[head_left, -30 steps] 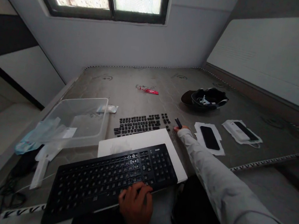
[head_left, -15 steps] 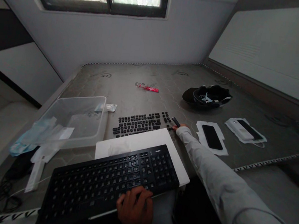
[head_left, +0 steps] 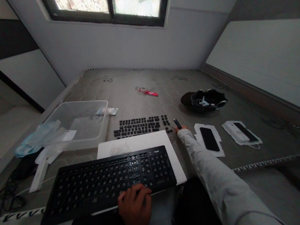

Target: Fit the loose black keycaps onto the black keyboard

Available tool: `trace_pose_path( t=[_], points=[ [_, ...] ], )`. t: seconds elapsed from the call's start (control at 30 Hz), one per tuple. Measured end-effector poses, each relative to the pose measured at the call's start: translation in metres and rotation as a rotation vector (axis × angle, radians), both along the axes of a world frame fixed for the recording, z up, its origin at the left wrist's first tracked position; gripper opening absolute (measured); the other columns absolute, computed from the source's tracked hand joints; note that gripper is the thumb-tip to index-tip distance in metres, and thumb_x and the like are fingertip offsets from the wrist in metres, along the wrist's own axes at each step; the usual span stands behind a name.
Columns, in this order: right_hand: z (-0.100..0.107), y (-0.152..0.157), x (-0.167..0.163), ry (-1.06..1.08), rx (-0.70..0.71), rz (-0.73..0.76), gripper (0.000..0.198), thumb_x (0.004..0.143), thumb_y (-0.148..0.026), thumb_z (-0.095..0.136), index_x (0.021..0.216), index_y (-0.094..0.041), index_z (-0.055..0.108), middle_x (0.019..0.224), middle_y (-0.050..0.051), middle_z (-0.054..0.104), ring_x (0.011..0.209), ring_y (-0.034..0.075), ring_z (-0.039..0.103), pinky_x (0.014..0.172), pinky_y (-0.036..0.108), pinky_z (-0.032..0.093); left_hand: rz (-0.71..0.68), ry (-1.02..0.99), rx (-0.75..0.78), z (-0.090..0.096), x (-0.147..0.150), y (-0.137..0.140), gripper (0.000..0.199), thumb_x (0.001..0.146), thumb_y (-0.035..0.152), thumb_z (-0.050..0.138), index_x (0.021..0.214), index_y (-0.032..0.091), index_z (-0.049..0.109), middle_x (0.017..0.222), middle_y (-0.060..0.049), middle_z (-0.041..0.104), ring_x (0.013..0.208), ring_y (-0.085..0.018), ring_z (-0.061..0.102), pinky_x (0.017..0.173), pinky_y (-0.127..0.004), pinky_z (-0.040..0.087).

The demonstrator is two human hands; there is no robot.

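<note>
A black keyboard with its keycaps off lies tilted at the near side, partly over a white sheet-like board. Curled over the keyboard's near edge, my left hand grips it below the middle keys. My right hand reaches out past the board, closed around a short dark stick-like tool that points up and left; its exact kind is unclear. Just left of that hand, loose black keycaps are laid out in rows on the grey mat.
A clear plastic bin stands at left, with plastic wrapping and a cable near it. A black cap, a phone on white paper and a white device lie at right. A red packet lies farther back.
The view has tilted slightly upward, so most things appear a little lower. My left hand stays on the keyboard edge, and my right hand stays beside the keycaps with the tool.
</note>
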State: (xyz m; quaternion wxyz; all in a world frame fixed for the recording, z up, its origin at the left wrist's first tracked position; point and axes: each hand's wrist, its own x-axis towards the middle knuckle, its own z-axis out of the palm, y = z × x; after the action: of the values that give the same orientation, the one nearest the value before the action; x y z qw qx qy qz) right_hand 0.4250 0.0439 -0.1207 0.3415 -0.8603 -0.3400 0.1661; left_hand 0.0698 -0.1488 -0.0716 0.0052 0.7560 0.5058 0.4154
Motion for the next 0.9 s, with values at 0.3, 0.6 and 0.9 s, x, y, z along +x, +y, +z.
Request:
trace_pose_path(
  t=[0.3, 0.6, 0.9],
  points=[
    [0.057, -0.02, -0.038, 0.058, 0.067, 0.116, 0.03, 0.089, -0.04, 0.056, 0.078, -0.017, 0.072, 0.066, 0.005, 0.07, 0.061, 0.017, 0.064, 0.062, 0.026, 0.044, -0.074, 0.014, -0.05, 0.003, -0.008, -0.005, 0.021, 0.08, 0.012, 0.055, 0.076, 0.028, 0.068, 0.081, 0.002, 0.069, 0.077, -0.017, 0.062, 0.079, -0.035, 0.033],
    [0.104, -0.062, -0.11, 0.686, 0.733, 0.333, 0.056, 0.066, -0.079, 0.059, 0.061, -0.024, 0.048, 0.043, -0.007, 0.035, 0.038, 0.01, 0.033, 0.04, 0.026, 0.029, -0.105, 0.076, -0.201, 0.026, -0.01, -0.011, 0.022, 0.081, 0.009, 0.054, 0.083, 0.026, 0.067, 0.088, 0.0, 0.067, 0.085, -0.017, 0.062, 0.08, -0.035, 0.037],
    [0.094, -0.086, -0.191, 1.252, 0.935, 0.466, 0.055, 0.067, -0.064, 0.074, 0.056, -0.023, 0.039, 0.04, -0.009, 0.03, 0.035, 0.006, 0.025, 0.033, 0.02, 0.023, -0.047, 0.217, -0.236, 0.054, 0.007, 0.03, 0.025, 0.09, 0.023, 0.055, 0.114, 0.025, 0.061, 0.109, -0.004, 0.062, 0.101, -0.021, 0.056, 0.085, -0.035, 0.042]
  ],
)
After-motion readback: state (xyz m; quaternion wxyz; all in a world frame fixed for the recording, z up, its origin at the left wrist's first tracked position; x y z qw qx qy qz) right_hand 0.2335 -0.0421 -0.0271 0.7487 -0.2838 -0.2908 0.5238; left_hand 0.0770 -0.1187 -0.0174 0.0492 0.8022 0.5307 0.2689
